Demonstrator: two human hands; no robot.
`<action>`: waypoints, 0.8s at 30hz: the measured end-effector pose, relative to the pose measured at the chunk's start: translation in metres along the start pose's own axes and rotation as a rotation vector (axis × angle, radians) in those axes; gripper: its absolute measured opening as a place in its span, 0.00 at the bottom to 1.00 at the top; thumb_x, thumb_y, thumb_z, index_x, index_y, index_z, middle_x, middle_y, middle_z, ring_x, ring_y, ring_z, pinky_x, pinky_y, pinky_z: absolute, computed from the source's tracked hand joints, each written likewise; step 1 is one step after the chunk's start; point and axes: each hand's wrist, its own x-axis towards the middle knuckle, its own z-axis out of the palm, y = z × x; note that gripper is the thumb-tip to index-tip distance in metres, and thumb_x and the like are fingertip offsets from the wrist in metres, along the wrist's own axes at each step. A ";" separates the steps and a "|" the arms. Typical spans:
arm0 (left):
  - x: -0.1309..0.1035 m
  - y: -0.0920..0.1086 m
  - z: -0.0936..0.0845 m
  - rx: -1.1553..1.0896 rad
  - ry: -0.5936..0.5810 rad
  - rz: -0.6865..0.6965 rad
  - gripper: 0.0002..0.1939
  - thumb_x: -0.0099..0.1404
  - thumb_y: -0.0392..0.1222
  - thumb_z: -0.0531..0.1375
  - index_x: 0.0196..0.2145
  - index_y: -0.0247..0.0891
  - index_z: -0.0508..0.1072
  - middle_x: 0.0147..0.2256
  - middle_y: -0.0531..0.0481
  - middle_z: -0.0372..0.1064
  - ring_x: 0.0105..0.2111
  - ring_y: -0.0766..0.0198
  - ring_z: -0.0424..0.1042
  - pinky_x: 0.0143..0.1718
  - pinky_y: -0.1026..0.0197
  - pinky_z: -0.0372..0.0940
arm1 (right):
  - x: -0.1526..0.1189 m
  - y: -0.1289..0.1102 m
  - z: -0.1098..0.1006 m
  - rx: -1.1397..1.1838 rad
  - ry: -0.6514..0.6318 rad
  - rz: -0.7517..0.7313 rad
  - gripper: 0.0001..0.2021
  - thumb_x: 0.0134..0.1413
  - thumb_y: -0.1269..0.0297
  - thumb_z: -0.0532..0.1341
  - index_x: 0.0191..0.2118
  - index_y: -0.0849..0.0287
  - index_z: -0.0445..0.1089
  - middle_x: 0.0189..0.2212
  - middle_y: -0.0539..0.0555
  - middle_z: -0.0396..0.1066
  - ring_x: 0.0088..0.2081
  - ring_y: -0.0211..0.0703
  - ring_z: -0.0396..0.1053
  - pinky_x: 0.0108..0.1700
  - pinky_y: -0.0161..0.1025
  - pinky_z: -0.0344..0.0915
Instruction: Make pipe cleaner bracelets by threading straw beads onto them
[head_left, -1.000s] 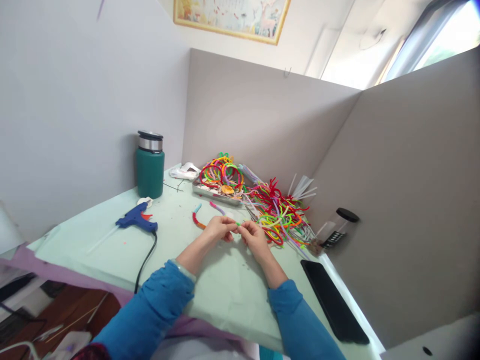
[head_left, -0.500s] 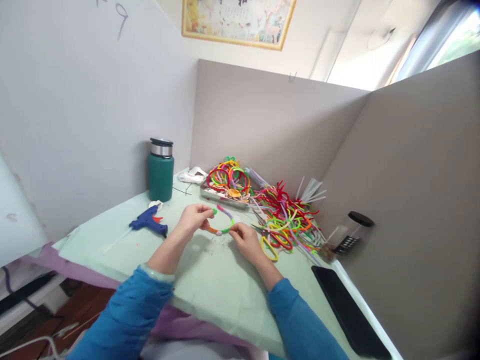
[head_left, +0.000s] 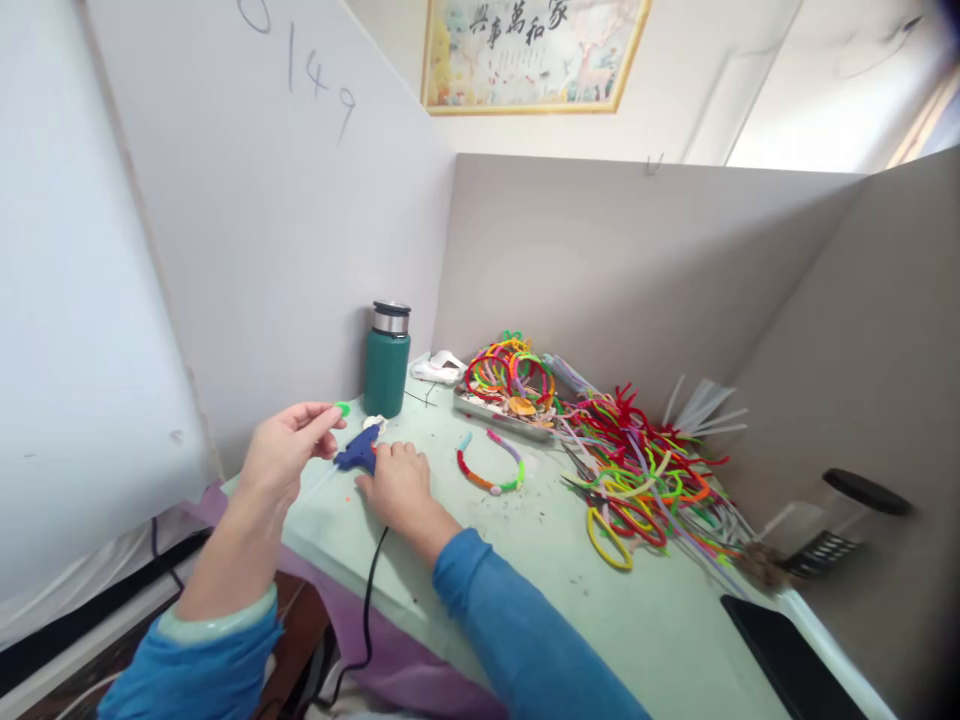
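My left hand (head_left: 289, 450) is raised over the table's left side, pinching a small round green piece (head_left: 343, 409) between thumb and fingertips. My right hand (head_left: 403, 487) is closed around the handle of a blue hot glue gun (head_left: 360, 450). The gun lies low at the tabletop, its clear glue stick pointing left and a black cord (head_left: 370, 600) hanging over the front edge. To the right of the gun, a multicoloured pipe-cleaner ring (head_left: 476, 482), open at its far side, lies flat on the pale green table cover, untouched by either hand.
Behind stands a green bottle (head_left: 386, 370). A metal tray (head_left: 495, 412) holds pipe-cleaner loops and small pieces. Scissors (head_left: 607, 535) lie against a tangled pile of pipe cleaners (head_left: 637, 450). At right are a clear jar with a black lid (head_left: 866, 492) and a black flat object (head_left: 787, 650). Grey panels surround the table.
The ring has been let go and now lies on the table. My right hand has moved left onto the glue gun. My left hand has moved left with the green piece. The view has turned left.
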 end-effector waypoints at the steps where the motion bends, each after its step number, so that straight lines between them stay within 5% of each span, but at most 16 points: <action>1: 0.001 0.001 -0.004 -0.001 0.008 0.009 0.19 0.41 0.50 0.70 0.28 0.35 0.74 0.25 0.51 0.71 0.17 0.72 0.62 0.19 0.67 0.59 | 0.003 -0.002 0.005 -0.019 -0.017 0.016 0.16 0.57 0.57 0.61 0.48 0.62 0.68 0.45 0.65 0.70 0.49 0.56 0.64 0.48 0.52 0.59; 7: 0.010 -0.003 -0.020 -0.075 0.079 0.037 0.17 0.42 0.48 0.69 0.28 0.35 0.74 0.25 0.52 0.71 0.17 0.73 0.61 0.19 0.67 0.59 | 0.000 0.016 0.008 0.112 0.004 -0.079 0.13 0.61 0.65 0.56 0.49 0.61 0.67 0.45 0.64 0.70 0.48 0.53 0.64 0.48 0.48 0.61; 12: 0.018 -0.016 -0.018 -0.106 0.103 -0.014 0.20 0.41 0.48 0.70 0.29 0.34 0.72 0.25 0.52 0.70 0.17 0.73 0.61 0.18 0.68 0.58 | 0.000 0.031 0.006 0.787 0.135 0.064 0.10 0.59 0.64 0.55 0.44 0.59 0.68 0.39 0.57 0.70 0.41 0.46 0.67 0.43 0.43 0.66; 17: 0.023 -0.039 -0.002 -0.075 0.052 -0.141 0.21 0.39 0.49 0.69 0.28 0.33 0.71 0.25 0.52 0.70 0.16 0.73 0.61 0.17 0.68 0.58 | -0.006 0.051 -0.002 1.687 0.052 0.334 0.14 0.47 0.55 0.64 0.37 0.58 0.67 0.32 0.52 0.68 0.30 0.38 0.66 0.25 0.33 0.64; 24: 0.032 -0.085 0.020 0.026 -0.010 -0.277 0.20 0.40 0.49 0.69 0.28 0.33 0.72 0.26 0.50 0.71 0.16 0.72 0.63 0.18 0.66 0.60 | -0.018 0.063 -0.013 1.934 -0.082 0.404 0.16 0.49 0.51 0.66 0.32 0.58 0.63 0.23 0.46 0.61 0.20 0.30 0.57 0.18 0.27 0.54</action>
